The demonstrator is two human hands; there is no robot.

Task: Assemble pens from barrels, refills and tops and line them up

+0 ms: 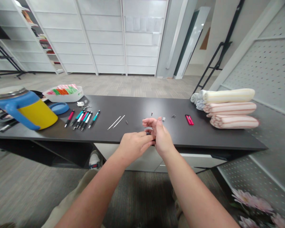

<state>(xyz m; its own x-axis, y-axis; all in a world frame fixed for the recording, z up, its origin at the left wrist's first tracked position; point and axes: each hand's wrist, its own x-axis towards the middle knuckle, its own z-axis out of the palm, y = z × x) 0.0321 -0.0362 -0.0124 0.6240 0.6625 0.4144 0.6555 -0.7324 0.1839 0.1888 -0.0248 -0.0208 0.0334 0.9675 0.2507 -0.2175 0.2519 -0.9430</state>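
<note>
Over the table's front edge my two hands meet. My left hand (136, 143) is closed, its fingertips pressed together against the fingers of my right hand. A bit of something dark shows between them, too hidden to name. My right hand (163, 136) is cupped, its thumb raised and apart from its fingers. Just beyond lie a small metallic piece (152, 113), a small whitish piece (163, 119) and tiny metal parts (173, 116). Left of my hands are two thin white pen refills (116, 122) and a small dark piece (126, 122). Two red pen barrels (189, 120) lie to the right.
Several click pens (83, 119) lie on the dark table (137, 106). Farther left stand a blue-yellow mug (35, 109), a blue lid (59, 108) and a white basket (72, 96) of colourful packets. Rolled striped towels (232, 107) are stacked at the right end.
</note>
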